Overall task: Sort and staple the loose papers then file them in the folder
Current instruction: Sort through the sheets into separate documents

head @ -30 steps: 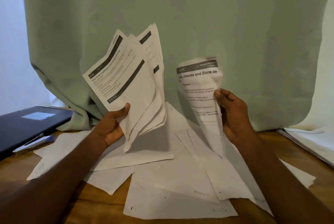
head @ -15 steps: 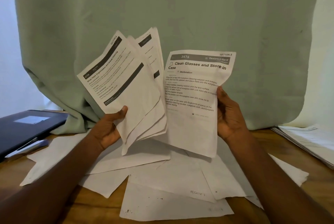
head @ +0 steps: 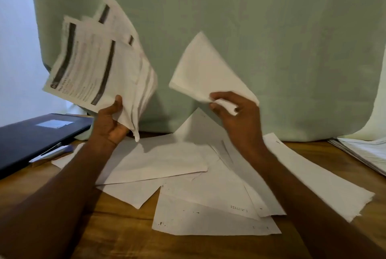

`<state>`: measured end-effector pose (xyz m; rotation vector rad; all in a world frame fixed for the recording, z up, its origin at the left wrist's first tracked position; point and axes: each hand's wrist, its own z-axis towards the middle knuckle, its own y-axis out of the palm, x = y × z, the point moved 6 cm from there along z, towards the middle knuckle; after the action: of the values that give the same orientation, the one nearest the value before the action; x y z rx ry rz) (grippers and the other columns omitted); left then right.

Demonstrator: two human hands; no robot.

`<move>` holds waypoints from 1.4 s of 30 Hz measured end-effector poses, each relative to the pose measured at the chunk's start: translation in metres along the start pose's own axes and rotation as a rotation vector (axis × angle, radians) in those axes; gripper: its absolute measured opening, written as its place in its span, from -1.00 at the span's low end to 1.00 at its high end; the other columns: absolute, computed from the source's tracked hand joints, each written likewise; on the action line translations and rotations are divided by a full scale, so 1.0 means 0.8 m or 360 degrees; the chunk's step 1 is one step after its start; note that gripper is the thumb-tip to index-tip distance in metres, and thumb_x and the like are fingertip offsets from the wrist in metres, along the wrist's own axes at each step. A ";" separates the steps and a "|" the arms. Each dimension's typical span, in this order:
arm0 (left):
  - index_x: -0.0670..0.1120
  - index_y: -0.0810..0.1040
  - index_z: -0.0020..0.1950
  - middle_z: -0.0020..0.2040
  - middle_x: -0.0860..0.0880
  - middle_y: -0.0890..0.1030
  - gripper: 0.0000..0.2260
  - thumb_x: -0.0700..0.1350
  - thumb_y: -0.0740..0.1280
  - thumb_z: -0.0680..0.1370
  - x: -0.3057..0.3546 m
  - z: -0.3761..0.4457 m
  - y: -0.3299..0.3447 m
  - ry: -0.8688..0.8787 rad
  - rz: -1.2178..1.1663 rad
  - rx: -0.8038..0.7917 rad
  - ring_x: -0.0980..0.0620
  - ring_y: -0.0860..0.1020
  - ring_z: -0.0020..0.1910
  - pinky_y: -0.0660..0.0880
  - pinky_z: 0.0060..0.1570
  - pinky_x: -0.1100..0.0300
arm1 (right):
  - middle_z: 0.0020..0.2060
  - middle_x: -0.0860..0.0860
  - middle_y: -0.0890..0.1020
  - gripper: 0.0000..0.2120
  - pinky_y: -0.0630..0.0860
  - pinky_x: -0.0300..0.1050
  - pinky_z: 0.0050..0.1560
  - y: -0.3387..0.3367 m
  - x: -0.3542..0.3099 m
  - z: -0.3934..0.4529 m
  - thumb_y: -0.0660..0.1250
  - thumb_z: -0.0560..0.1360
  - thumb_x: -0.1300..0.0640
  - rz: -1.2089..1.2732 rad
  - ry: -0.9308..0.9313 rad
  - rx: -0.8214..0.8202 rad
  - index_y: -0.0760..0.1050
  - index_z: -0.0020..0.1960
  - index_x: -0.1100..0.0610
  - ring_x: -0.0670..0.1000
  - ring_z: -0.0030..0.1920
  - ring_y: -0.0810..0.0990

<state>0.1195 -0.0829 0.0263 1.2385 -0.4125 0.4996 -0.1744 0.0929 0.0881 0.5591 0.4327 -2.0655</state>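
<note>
Head view: my left hand (head: 110, 122) grips a fanned bunch of printed papers (head: 100, 66) (blurred), and my right hand's fingers (head: 221, 100) pinch one blank-side sheet (head: 204, 70). Loose papers (head: 208, 185) cover the counter (head: 117, 223); the dark folder (head: 31, 135) lies left, near the stapler (head: 52, 152).

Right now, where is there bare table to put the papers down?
Bare wood shows near the front edge, left of the loose sheets. The middle is crowded with them; the folder fills the left, a paper stack the right.
</note>
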 end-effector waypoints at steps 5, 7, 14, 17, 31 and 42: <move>-0.10 0.63 0.25 0.17 -0.06 0.71 -0.77 -0.11 0.40 0.61 0.033 0.005 -0.021 0.0091 0.0045 0.0173 -0.05 0.68 0.16 0.62 0.08 -0.05 | 0.01 -0.21 0.63 -0.92 0.45 0.12 0.17 0.098 0.023 -0.076 0.48 0.48 -0.04 -0.0827 -0.0184 -0.0665 0.69 -0.04 -0.19 -0.12 0.09 0.55; -0.05 0.66 0.17 0.11 -0.03 0.72 -0.83 -0.11 0.43 0.59 0.032 0.004 -0.019 0.0023 0.0145 0.0206 -0.04 0.68 0.13 0.61 0.03 -0.06 | 0.02 -0.19 0.56 -0.88 0.38 0.11 0.17 0.123 0.025 -0.097 0.48 0.51 -0.06 -0.0968 -0.0142 -0.0944 0.69 0.03 -0.22 -0.08 0.09 0.48; -0.12 0.72 -0.02 -0.11 -0.05 0.74 -0.88 -0.17 0.38 0.61 -0.015 -0.008 -0.001 -0.0278 0.0434 0.0116 -0.03 0.71 -0.11 0.67 -0.22 0.01 | 0.24 -0.09 0.61 -0.76 0.50 0.00 0.35 0.150 0.037 -0.131 0.37 0.62 0.07 -0.0466 0.0242 -0.1482 0.63 0.28 -0.05 -0.07 0.22 0.56; -0.14 0.77 -0.23 -0.09 -0.10 0.74 -0.72 -0.20 0.35 0.62 -0.035 -0.013 0.012 -0.0329 0.0381 0.0035 -0.06 0.73 -0.16 0.68 -0.24 -0.01 | 0.26 -0.07 0.65 -0.75 0.44 -0.18 0.37 0.130 0.037 -0.125 0.32 0.65 0.18 -0.0234 0.0437 -0.1569 0.63 0.29 0.03 -0.09 0.27 0.57; -0.06 0.76 -0.13 -0.04 -0.05 0.75 -0.78 -0.29 0.39 0.59 -0.085 -0.034 0.024 -0.0411 0.0505 0.0012 -0.06 0.66 0.00 0.58 0.12 -0.09 | 0.50 0.10 0.39 0.04 0.40 -0.04 0.26 -0.059 0.145 -0.049 0.37 0.34 -0.51 -0.1746 0.1289 -0.1462 0.25 0.55 0.16 0.14 0.41 0.44; -0.03 0.76 -0.10 -0.02 -0.05 0.73 -0.82 -0.25 0.40 0.57 -0.099 -0.046 0.034 -0.0420 0.0622 -0.0065 -0.02 0.70 -0.11 0.60 0.04 -0.05 | 0.06 0.09 0.65 -0.63 0.55 -0.05 0.02 -0.071 0.148 -0.023 0.54 0.34 0.00 -0.1511 0.1082 -0.0548 0.62 0.11 0.05 0.17 0.05 0.63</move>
<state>0.0401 -0.0515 -0.0066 1.1915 -0.8949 0.6573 -0.2746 0.0489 0.0133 0.9566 1.6775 -2.5176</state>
